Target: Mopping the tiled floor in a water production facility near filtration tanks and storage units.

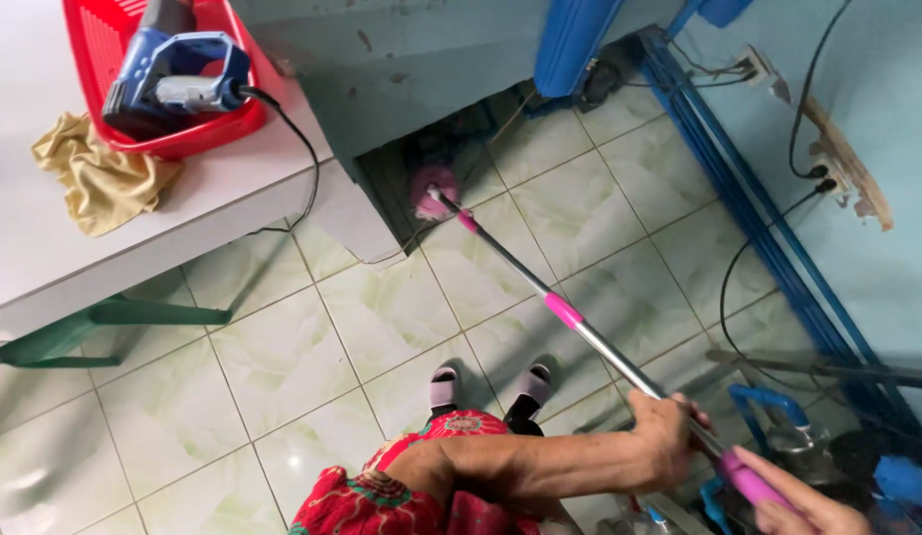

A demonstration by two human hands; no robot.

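Tiled floor [312,357] underfoot: your left hand [669,428] wraps the mop handle [580,322]; right hand [803,505] fingers curl around its pink grip. Mop head [433,190] sits at 12 o'clock, near a black cord [301,149]; snagging could drag the drill [169,69].

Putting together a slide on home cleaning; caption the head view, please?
Both hands, left hand and right hand, hold a long-handled mop, its pink head under a cabinet.
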